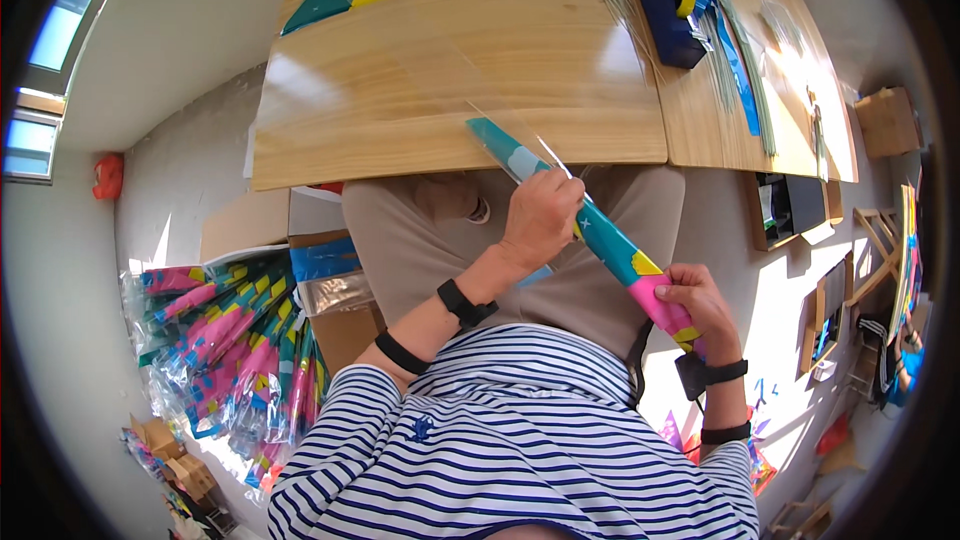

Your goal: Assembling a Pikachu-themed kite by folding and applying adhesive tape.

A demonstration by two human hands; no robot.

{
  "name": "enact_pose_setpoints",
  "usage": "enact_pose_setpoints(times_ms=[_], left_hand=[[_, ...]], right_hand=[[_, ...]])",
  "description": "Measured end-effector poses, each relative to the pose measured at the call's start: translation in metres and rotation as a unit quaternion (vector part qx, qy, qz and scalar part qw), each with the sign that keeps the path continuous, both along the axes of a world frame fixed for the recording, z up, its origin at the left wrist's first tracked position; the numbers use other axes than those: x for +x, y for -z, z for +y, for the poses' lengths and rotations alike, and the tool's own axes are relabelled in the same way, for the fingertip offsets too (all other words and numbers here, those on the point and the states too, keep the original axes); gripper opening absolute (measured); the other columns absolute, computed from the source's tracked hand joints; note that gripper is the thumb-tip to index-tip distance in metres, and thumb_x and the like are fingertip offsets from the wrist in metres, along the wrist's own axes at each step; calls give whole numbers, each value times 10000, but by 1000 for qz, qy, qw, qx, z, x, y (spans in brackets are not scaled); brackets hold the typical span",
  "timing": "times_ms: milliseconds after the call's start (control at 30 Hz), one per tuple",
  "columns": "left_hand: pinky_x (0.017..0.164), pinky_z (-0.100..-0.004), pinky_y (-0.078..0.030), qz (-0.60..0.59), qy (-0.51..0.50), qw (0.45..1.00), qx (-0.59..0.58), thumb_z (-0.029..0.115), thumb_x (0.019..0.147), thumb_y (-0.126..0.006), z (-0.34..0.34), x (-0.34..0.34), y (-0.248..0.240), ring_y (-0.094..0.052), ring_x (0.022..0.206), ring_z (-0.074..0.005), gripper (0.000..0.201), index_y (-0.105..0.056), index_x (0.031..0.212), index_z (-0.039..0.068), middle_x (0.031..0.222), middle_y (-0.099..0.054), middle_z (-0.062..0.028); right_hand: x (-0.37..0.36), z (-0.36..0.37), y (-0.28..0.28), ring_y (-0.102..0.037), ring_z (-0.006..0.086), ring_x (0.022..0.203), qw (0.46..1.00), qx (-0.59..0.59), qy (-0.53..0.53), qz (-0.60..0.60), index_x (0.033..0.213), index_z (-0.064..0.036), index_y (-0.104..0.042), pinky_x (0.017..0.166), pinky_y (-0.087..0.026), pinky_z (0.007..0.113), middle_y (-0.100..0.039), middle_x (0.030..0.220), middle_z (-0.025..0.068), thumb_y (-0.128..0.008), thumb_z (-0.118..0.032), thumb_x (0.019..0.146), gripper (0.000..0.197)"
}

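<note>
A navy-striped white shirt with a small blue emblem fills the frame's lower centre; two black bands circle each forearm; beige trousers show mid-frame.

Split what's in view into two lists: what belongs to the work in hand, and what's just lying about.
Likely part of the work:
- folded teal-and-pink printed sheet, held by left hand and right hand
- pile of similarly coloured bundles

Seemingly just lying about, all untouched:
- navy tape dispenser and thin rods, though possibly related
- red bag
- cardboard box
</note>
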State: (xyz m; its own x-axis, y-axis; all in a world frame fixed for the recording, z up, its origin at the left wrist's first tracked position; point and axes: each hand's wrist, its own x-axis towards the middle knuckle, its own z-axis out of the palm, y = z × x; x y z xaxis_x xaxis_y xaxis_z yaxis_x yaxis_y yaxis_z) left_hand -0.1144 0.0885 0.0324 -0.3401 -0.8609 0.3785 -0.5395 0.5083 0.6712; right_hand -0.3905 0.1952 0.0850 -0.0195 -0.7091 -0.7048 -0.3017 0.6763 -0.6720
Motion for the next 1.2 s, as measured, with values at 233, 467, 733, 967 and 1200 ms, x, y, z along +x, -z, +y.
enact_pose_setpoints(times_ms=[233, 467, 733, 967, 1200], left_hand=[[741, -434, -505, 23, 135, 986, 99, 91, 831, -708, 20, -18, -20, -619, 864, -333, 99, -645, 900, 59, 867, -611, -114], [705, -317, -520, 235, -156, 913, 295, 161, 814, -815, 8, 75, 15, -635, 758, -181, 291, -655, 1010, 17, 874, -681, -65], [875, -384, -607, 605, -90, 647, 456, 218, 951, -754, -30, 77, 29, -719, 961, -223, 306, -607, 1123, 13, 1044, -716, -108], [828, -359, -626, 610, -81, 617, 490, 186, 939, -767, -19, 51, 39, -731, 932, -207, 314, -619, 1152, 8, 1058, -730, -99], [836, -379, -628, 613, -105, 626, 471, 163, 943, -757, -28, 67, 42, -731, 951, -224, 304, -614, 1166, 13, 1062, -727, -105]], right_hand=[[35, -24, -7, -601, 110, 723, 999, -47, 6, -6, 937, 42, -723, 692, -479, 264, -673, 790, 32, -734, -147, 841, 212], [39, -20, -13, -570, 101, 693, 998, -49, -5, -33, 898, 35, -721, 651, -452, 265, -646, 745, 15, -721, -145, 855, 186], [68, -33, -5, -598, 90, 650, 996, -54, -31, -68, 912, 24, -733, 609, -481, 242, -674, 761, 20, -749, -118, 860, 152], [94, -56, 7, -609, 108, 694, 994, -79, -42, -56, 937, 54, -730, 631, -478, 266, -677, 767, 42, -753, -134, 857, 206], [59, -30, 25, -651, 120, 784, 988, -94, -78, -96, 1084, 58, -687, 678, -512, 268, -713, 900, 69, -721, -96, 896, 246]])
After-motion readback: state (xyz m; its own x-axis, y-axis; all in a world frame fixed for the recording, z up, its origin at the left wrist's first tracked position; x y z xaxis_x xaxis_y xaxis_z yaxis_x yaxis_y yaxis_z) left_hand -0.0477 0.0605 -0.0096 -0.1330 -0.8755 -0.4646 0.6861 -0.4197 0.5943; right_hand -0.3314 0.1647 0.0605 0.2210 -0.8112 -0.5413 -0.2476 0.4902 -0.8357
